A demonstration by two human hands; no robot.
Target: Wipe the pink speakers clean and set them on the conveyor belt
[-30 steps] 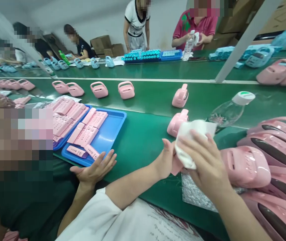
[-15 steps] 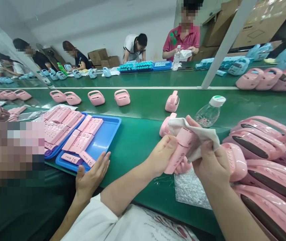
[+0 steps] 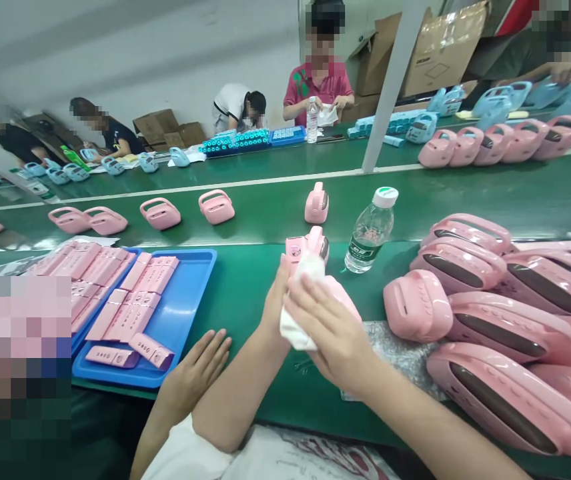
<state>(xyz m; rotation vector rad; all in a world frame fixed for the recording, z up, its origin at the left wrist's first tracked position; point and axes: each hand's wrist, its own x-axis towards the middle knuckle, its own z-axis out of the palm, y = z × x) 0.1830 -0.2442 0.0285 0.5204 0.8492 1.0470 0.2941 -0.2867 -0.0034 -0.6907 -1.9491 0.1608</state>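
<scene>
My left hand [image 3: 274, 300] is closed around a pink rectangular casing [image 3: 294, 247], whose end with a round mark shows above my fingers. A white cloth [image 3: 296, 328] covers much of the casing. My right hand [image 3: 333, 333] presses the cloth against it, fingers stretched together over the fabric. Just behind stands a small pink handled housing [image 3: 317, 240], and another pink piece [image 3: 344, 300] is partly hidden by my right hand.
Left, a blue tray [image 3: 200, 293] holds pink casings; a co-worker's hand [image 3: 198, 363] rests beside it. A water bottle [image 3: 370, 230] stands ahead. Pink handled housings [image 3: 495, 393] crowd the right, near bubble wrap [image 3: 400, 357]. People work across the green table [image 3: 265, 230].
My hands have come together and moved left, with the cloth now wrapped over the casing. My right hand has gone from pinching the cloth to pressing it flat. The view has shifted right.
</scene>
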